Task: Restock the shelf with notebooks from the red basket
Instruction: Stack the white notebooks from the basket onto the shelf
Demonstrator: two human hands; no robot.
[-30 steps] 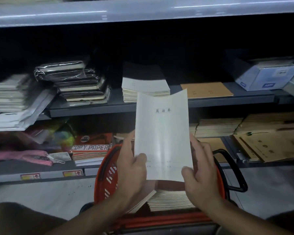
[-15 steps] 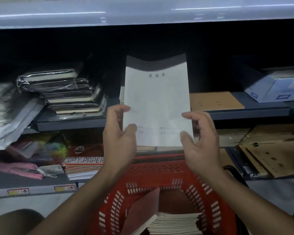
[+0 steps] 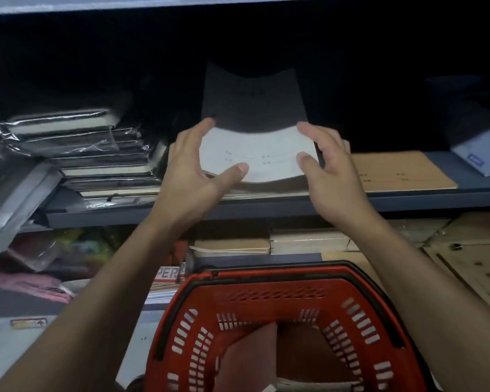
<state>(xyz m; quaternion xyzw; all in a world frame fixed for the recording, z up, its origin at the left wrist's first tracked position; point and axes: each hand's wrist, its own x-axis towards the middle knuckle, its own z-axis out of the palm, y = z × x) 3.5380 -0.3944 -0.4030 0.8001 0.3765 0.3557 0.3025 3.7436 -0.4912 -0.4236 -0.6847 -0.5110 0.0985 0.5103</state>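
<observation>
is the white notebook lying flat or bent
Bent: the white paper notebook sags in the middle, edges raised between left hand and right hand.

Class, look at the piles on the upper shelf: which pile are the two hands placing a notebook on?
The middle pile, under the white notebook held by the left hand and right hand. The plastic-wrapped pile and the brown notebooks lie untouched on either side.

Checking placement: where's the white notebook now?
Head view, centre: thin white paper notebook on the middle shelf's stack, between both hands, left of the flat brown paper notebook.
</observation>
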